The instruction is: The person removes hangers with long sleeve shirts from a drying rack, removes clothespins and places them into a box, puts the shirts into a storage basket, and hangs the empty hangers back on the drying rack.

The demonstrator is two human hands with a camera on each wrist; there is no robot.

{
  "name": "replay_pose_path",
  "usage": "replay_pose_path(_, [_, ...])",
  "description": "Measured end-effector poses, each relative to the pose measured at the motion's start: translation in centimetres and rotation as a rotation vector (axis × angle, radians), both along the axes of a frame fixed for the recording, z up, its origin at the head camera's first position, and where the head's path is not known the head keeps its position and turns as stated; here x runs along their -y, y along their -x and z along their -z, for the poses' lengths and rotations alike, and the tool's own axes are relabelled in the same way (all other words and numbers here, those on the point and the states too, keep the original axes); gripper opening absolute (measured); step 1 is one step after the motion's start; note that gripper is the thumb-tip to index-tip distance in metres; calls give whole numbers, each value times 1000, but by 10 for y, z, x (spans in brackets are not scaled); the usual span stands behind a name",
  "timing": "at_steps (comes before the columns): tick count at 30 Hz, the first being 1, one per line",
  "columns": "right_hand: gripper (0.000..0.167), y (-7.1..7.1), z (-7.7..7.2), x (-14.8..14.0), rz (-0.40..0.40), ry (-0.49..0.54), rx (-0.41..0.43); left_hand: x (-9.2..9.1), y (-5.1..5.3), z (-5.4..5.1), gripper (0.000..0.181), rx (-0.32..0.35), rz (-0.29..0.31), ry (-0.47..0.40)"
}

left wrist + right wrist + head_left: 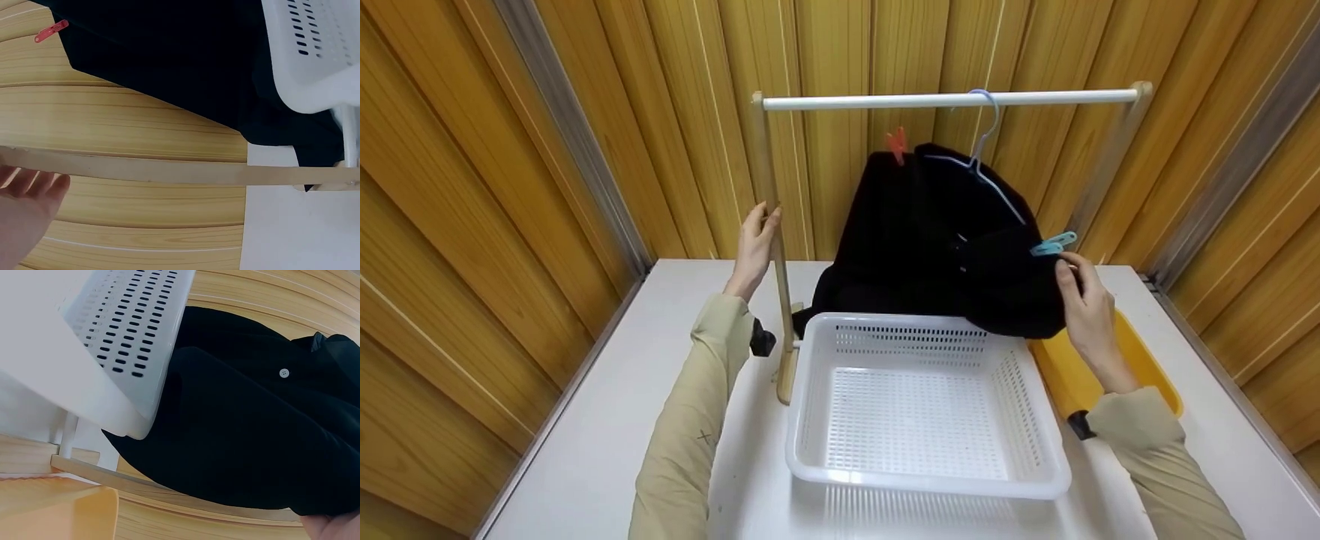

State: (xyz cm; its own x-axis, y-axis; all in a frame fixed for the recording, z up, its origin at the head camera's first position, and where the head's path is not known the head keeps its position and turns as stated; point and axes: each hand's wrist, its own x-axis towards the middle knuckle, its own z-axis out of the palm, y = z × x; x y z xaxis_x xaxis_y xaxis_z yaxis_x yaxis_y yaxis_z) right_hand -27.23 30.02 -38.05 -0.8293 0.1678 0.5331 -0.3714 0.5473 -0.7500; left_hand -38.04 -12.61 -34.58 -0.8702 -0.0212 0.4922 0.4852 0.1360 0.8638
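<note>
A black garment [885,232] with a white button [284,373] hangs on a light purple hanger [984,142]. A red clip [897,145] sits on its upper left edge, a light blue clip [1054,244] on its right part. My right hand [1089,315] pinches the garment's edge just below the blue clip; in the right wrist view only part of the hand [332,526] shows. My left hand [754,247] holds the rack's left post [769,172], with fingers [42,183] against it in the left wrist view.
The rack's white bar [870,101] carries the hanger. A white perforated basket [926,487] stands in front of the garment. At its right, partly under my right forearm, lies a yellow container [1147,360]. Wood-patterned walls [675,135] enclose the white table [585,435].
</note>
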Motion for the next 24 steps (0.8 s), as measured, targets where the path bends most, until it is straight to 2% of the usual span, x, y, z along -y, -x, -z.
replay_pose_path(5, [40,1,1,-1,-18,-20,2,4,2,0,22,-10,29,-53])
replay_pose_path(11, [41,3,3,1,-42,-37,5,9,1,0,19,22,26,-29])
replay_pose_path(19, [38,6,4,0,-70,-73,-2,10,2,1,20,47,12,-38])
replay_pose_path(21, [36,5,3,1,-86,-78,-14,11,1,0,20,51,13,-40])
replay_pose_path(24, [33,-5,-9,12,-100,-92,-53,11,-3,-3,20,65,29,-60])
